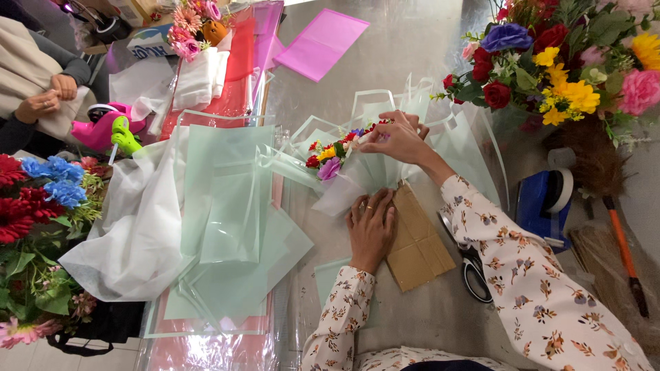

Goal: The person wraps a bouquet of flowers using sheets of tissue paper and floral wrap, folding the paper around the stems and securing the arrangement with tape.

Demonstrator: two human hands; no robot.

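— Head view: where's the small bouquet (328, 156)?

— Mid-table, lying on pale green wrapping sheets (227, 199). Her right hand (395, 137) pinches the wrap's edge beside the flowers.

— And the left hand (371, 227)?

— Flat, fingers together, pressing the wrap's base near a brown paper bag (419, 240). 1 pair of scissors (471, 264) lies beside it.

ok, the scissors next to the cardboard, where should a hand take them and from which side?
By the black loop handles of the scissors, coming from the near side. The handles point toward the person and lie clear; the blades run up under the right sleeve beside the brown cardboard.
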